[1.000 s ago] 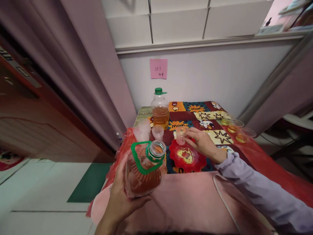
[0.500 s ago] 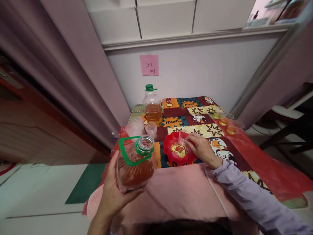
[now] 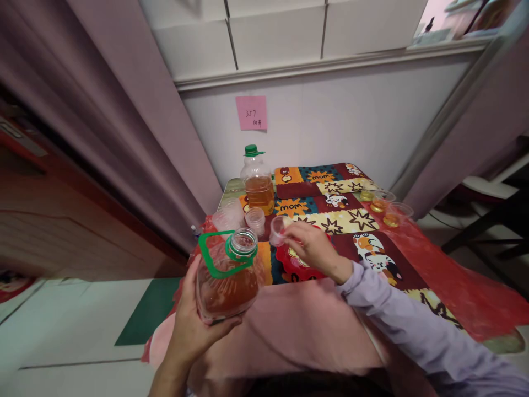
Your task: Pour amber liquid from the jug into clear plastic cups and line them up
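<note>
Head view, what I've got: left hand (image 3: 194,331) lower centre-left of the frame, grip wrapped round the base of a clear plastic jug (image 3: 226,275) part full of amber liquid. Jug is off the table, tilted, mouth open and pointing up-right, green handle ring (image 3: 215,253) at its neck.

Right hand (image 3: 314,249) at frame centre, lilac sleeve (image 3: 413,325) running off to the lower right. Grip is a fingertip pinch on a small clear plastic cup (image 3: 276,231), held in the air and tipped on its side, mouth toward the jug. Cup sits just right of the jug's mouth, near but not touching. I can't tell whether there's anything in the cup.

Below the right hand, a red plate (image 3: 294,264) with a scalloped rim lies on the table (image 3: 372,220), which carries a patterned cloth.

Behind the jug: stacked empty clear cups (image 3: 255,219) and a second stack (image 3: 226,216) left of them. Further back, a second jug (image 3: 257,182) with a green cap, upright, about half full of amber liquid.

Right of centre, at the table's far right edge, three small cups with amber liquid (image 3: 382,203) standing close together, well apart from both hands.

Pink sticky note (image 3: 251,112) on the wall above the capped jug.
</note>
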The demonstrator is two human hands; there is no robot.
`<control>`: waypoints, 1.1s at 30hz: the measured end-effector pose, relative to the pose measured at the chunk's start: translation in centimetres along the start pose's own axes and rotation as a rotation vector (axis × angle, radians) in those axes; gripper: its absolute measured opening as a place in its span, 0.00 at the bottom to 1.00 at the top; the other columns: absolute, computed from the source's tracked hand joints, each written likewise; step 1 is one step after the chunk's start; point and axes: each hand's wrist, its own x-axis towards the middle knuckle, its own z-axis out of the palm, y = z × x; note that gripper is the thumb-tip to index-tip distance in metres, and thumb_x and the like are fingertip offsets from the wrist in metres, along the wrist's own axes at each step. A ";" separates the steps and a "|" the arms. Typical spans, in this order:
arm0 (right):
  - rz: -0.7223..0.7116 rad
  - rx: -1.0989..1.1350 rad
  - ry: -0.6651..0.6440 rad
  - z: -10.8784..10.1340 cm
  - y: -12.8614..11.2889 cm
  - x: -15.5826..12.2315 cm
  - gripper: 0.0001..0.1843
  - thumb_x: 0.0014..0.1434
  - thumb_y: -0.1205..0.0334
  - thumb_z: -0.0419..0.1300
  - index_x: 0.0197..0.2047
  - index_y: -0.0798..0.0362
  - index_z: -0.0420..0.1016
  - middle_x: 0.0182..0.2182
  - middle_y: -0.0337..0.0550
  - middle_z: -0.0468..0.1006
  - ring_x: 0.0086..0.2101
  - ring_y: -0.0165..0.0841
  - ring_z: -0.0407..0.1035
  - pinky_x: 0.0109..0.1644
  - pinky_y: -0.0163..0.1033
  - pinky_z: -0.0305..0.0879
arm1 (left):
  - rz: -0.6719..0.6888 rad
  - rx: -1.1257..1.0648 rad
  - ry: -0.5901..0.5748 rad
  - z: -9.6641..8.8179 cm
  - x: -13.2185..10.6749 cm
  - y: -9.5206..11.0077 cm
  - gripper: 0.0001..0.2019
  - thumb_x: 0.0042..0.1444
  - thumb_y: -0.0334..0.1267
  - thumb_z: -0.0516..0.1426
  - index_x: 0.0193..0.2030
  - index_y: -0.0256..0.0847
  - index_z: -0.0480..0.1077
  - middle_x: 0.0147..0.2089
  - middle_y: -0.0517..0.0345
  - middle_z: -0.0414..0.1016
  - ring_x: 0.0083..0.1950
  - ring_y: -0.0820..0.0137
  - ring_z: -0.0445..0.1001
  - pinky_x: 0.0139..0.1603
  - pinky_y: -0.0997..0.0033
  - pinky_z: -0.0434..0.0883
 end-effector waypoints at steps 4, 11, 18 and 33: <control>-0.046 -0.031 -0.269 5.7 -2.9 1.8 0.11 0.78 0.65 0.60 0.45 0.52 0.84 0.44 0.51 0.87 0.44 0.39 0.82 0.51 0.41 0.79 | 0.059 0.066 0.020 -0.4 0.0 -0.6 0.71 0.41 0.55 0.82 0.86 0.50 0.47 0.86 0.30 0.56 0.84 0.30 0.61 0.79 0.22 0.62; -0.078 0.042 -0.293 8.1 -4.7 1.2 0.21 0.74 0.64 0.64 0.67 0.49 0.79 0.67 0.52 0.81 0.54 0.40 0.83 0.49 0.40 0.82 | 0.096 0.044 0.019 -0.4 0.1 -0.2 0.70 0.42 0.55 0.82 0.86 0.51 0.48 0.85 0.31 0.60 0.81 0.30 0.65 0.76 0.24 0.68; 0.291 -0.184 -0.121 -4.9 -0.5 -8.6 0.15 0.74 0.51 0.65 0.58 0.47 0.82 0.50 0.50 0.88 0.44 0.42 0.85 0.48 0.45 0.80 | 0.049 0.031 0.017 -0.5 0.3 -0.7 0.71 0.39 0.53 0.83 0.86 0.51 0.49 0.86 0.32 0.57 0.84 0.32 0.60 0.79 0.24 0.63; 0.549 0.047 0.579 -9.3 -0.5 -10.8 0.10 0.71 0.51 0.65 0.44 0.47 0.83 0.40 0.42 0.87 0.40 0.38 0.81 0.48 0.41 0.75 | 0.010 0.006 0.115 -0.5 0.2 -1.0 0.70 0.33 0.60 0.82 0.82 0.50 0.57 0.77 0.36 0.70 0.74 0.35 0.75 0.73 0.28 0.73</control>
